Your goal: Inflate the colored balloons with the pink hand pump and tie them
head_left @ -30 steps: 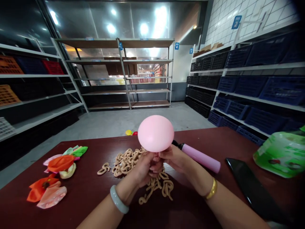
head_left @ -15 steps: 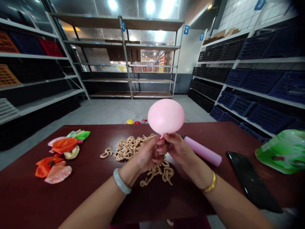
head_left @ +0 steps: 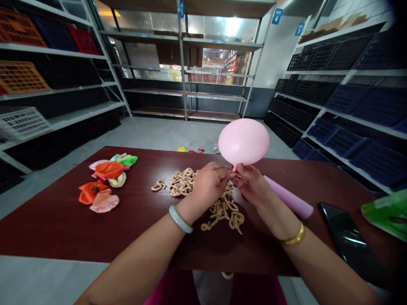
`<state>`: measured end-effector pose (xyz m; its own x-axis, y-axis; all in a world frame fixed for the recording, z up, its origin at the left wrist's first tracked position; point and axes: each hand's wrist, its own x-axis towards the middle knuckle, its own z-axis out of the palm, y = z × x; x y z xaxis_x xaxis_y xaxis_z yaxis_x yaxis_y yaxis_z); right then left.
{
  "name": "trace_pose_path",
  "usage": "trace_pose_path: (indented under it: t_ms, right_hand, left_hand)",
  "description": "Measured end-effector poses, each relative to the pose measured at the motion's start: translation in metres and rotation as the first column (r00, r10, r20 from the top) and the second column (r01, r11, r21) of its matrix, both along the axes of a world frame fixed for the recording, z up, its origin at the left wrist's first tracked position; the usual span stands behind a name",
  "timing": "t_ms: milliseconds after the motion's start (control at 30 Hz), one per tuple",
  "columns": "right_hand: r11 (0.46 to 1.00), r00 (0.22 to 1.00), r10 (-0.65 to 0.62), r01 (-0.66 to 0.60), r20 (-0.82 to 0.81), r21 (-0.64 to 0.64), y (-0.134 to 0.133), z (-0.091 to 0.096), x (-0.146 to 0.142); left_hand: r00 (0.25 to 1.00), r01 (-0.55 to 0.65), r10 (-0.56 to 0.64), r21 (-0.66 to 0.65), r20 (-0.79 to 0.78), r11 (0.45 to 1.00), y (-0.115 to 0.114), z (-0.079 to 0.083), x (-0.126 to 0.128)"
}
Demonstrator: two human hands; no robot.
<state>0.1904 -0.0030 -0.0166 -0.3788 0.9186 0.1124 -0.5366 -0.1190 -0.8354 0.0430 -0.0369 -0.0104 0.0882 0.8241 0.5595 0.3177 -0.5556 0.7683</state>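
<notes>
A blown-up pink balloon (head_left: 243, 142) stands above the table, its neck pointing down between my hands. My left hand (head_left: 211, 181), with a pale bangle at the wrist, pinches at the neck from the left. From the right, my right hand (head_left: 249, 182), wearing a gold bangle, grips the same neck with thumb and fingers. The fingertips meet there, so the balloon's mouth is hidden. Below and behind my hands lies a heap of tan, rubbery-looking loops and strands (head_left: 184, 183). A pink-purple cylinder (head_left: 291, 199) lies just right of my right hand.
Uninflated coloured balloons or cloth-like pieces (head_left: 110, 170) lie at the table's left. A black phone-like slab (head_left: 348, 233) and a green plastic bag (head_left: 388, 214) are at the right. Shelves with crates (head_left: 22, 76) flank the room; a metal rack (head_left: 182, 63) stands behind.
My view has tilted down and shifted left, so everything sits farther right. My left hand has turned, its back now showing over the heap; both hands still hold the balloon's neck.
</notes>
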Motion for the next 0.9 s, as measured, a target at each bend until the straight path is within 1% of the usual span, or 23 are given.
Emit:
trace_pose_path:
  t_ms: [33, 67, 100, 133, 167, 200, 233, 267, 333, 367, 400, 433, 500, 533, 567, 600, 667, 733, 800, 900]
  right_hand:
    - [1.0, 1.0, 0.018, -0.018, 0.002, -0.009, 0.001, 0.004, -0.005]
    - [0.999, 0.999, 0.049, -0.049, 0.01, -0.006, 0.002, 0.008, -0.012]
    - [0.996, 0.996, 0.085, -0.086, 0.029, 0.009, 0.003, 0.013, -0.019]
    - [0.991, 0.99, 0.128, -0.131, 0.066, 0.039, 0.005, 0.019, -0.026]
    - [0.983, 0.98, 0.155, -0.166, 0.128, 0.08, 0.008, 0.024, -0.033]
    - [0.977, 0.967, 0.143, -0.171, 0.21, 0.125, 0.012, 0.027, -0.039]
    - [0.971, 0.947, 0.099, -0.159, 0.305, 0.178, 0.017, 0.03, -0.045]
    - [0.957, 0.91, 0.046, -0.158, 0.411, 0.242, 0.021, 0.031, -0.049]
    - [0.902, 0.789, -0.056, -0.222, 0.611, 0.369, 0.03, 0.03, -0.056]
    - [0.855, 0.713, -0.109, -0.287, 0.693, 0.431, 0.033, 0.028, -0.058]
    - [0.793, 0.634, -0.169, -0.367, 0.755, 0.486, 0.035, 0.027, -0.06]
    - [0.718, 0.556, -0.236, -0.453, 0.797, 0.529, 0.037, 0.025, -0.062]
    - [0.549, 0.41, -0.394, -0.612, 0.822, 0.569, 0.038, 0.024, -0.065]
    - [0.486, 0.342, -0.473, -0.667, 0.812, 0.565, 0.038, 0.024, -0.066]
    - [0.449, 0.278, -0.541, -0.702, 0.794, 0.553, 0.038, 0.024, -0.068]
    - [0.433, 0.222, -0.595, -0.721, 0.773, 0.541, 0.038, 0.025, -0.069]
    - [0.437, 0.139, -0.654, -0.733, 0.743, 0.521, 0.04, 0.025, -0.071]
    - [0.461, 0.079, -0.67, -0.735, 0.739, 0.497, 0.042, 0.025, -0.071]
    - [0.497, 0.023, -0.67, -0.729, 0.742, 0.47, 0.044, 0.024, -0.071]
    - [0.539, -0.029, -0.663, -0.712, 0.748, 0.45, 0.044, 0.021, -0.072]
  left_hand:
    - [1.0, 0.015, -0.014, -0.027, 0.027, 1.0, 0.001, 0.004, -0.003]
    - [0.993, 0.047, -0.037, -0.086, 0.116, 0.995, 0.002, 0.007, -0.007]
    - [0.967, 0.096, -0.055, -0.154, 0.251, 0.983, 0.004, 0.012, -0.012]
    - [0.913, 0.151, -0.054, -0.211, 0.405, 0.966, 0.007, 0.016, -0.018]
    - [0.83, 0.195, -0.027, -0.244, 0.557, 0.95, 0.01, 0.02, -0.026]
    - [0.728, 0.219, 0.015, -0.254, 0.685, 0.942, 0.014, 0.023, -0.036]
    - [0.63, 0.213, 0.057, -0.244, 0.774, 0.946, 0.018, 0.027, -0.047]
    - [0.532, 0.174, 0.105, -0.23, 0.84, 0.958, 0.022, 0.029, -0.059]
    - [0.376, 0.103, 0.206, -0.261, 0.904, 0.96, 0.031, 0.032, -0.084]
    - [0.317, 0.054, 0.261, -0.292, 0.912, 0.955, 0.034, 0.031, -0.095]
    - [0.275, 0.009, 0.31, -0.325, 0.91, 0.946, 0.036, 0.03, -0.103]
    - [0.247, -0.033, 0.348, -0.351, 0.904, 0.936, 0.038, 0.028, -0.11]
    - [0.236, -0.085, 0.382, -0.373, 0.894, 0.924, 0.04, 0.023, -0.116]
    - [0.246, -0.088, 0.382, -0.372, 0.891, 0.924, 0.041, 0.021, -0.117]
    - [0.26, -0.082, 0.374, -0.365, 0.89, 0.927, 0.041, 0.019, -0.116]
    - [0.274, -0.069, 0.361, -0.356, 0.891, 0.932, 0.041, 0.018, -0.114]
    - [0.292, -0.036, 0.337, -0.342, 0.895, 0.939, 0.04, 0.018, -0.11]
    - [0.298, -0.006, 0.318, -0.331, 0.9, 0.944, 0.04, 0.02, -0.107]
    - [0.303, 0.016, 0.298, -0.317, 0.905, 0.948, 0.039, 0.021, -0.105]
    - [0.318, 0.023, 0.273, -0.295, 0.908, 0.955, 0.039, 0.022, -0.103]
